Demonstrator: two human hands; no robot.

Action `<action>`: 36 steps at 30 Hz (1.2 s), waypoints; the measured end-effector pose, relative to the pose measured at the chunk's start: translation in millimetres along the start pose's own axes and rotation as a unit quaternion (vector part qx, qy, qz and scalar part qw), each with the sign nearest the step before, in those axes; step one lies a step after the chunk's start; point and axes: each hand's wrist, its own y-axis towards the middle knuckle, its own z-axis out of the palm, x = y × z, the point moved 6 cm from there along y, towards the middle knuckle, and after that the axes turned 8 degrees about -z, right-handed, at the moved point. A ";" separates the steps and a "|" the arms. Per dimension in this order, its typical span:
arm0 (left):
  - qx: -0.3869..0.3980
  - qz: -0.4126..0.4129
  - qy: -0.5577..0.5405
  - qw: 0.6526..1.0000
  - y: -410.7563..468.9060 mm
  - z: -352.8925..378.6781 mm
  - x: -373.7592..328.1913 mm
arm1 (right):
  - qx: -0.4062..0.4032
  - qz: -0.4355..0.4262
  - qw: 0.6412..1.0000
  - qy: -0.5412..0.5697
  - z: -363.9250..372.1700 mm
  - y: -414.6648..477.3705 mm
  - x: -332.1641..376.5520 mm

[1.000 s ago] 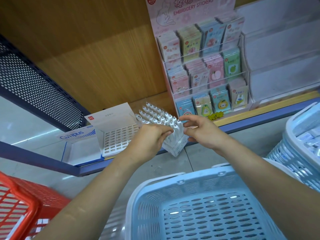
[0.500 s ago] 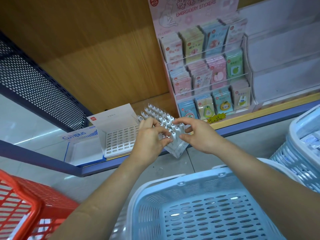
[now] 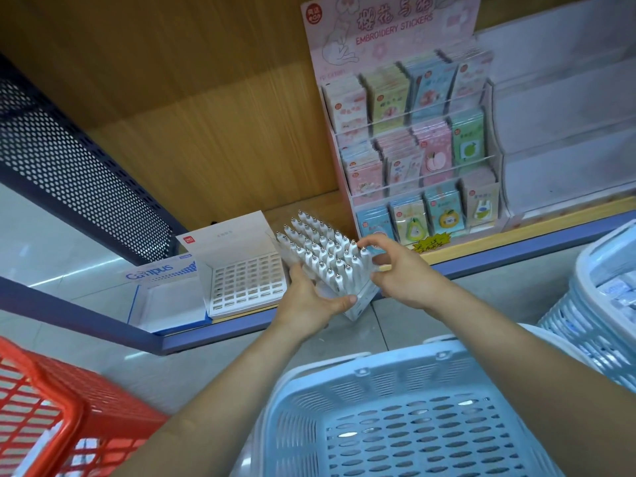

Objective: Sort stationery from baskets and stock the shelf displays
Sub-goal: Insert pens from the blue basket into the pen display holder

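Observation:
A tilted block of white pens (image 3: 320, 256), packed in rows with silver tips up, is held at the shelf's front edge. My left hand (image 3: 311, 302) grips its lower left side, thumb across the bottom. My right hand (image 3: 401, 270) holds the block's right side with fingers spread along the top corner. An open white display box with an empty grid insert (image 3: 246, 280) stands on the shelf just left of the pens. A light blue basket (image 3: 406, 407) sits below my arms.
A Campus box (image 3: 165, 297) sits left of the grid box. A pink embroidery sticker rack (image 3: 413, 160) stands to the right, with clear tiered trays (image 3: 564, 132) beyond it. A red basket (image 3: 51, 407) is at lower left, another blue basket (image 3: 605, 304) at right.
My left hand slid from the top of the pens down to the block's lower left side. The pen block now shows more fully and tilts toward me. My right hand stayed on its right side.

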 end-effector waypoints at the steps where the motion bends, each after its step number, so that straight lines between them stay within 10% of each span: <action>1: 0.011 0.002 -0.014 1.000 0.5 1.9 -2.6 | 0.002 0.007 1.000 0.012 -0.1 -0.3 -1.5; 12: -0.033 0.053 -0.136 0.989 36.0 -27.6 -7.8 | 0.029 0.094 0.957 0.271 22.0 9.1 1.8; 32: -0.005 0.057 -0.044 0.997 46.0 -23.1 -48.7 | 0.010 0.060 0.969 0.239 14.8 29.2 8.2; 36: -0.004 0.083 0.059 0.995 25.0 -47.8 -57.1 | 0.209 0.023 0.970 0.119 1.9 3.6 21.5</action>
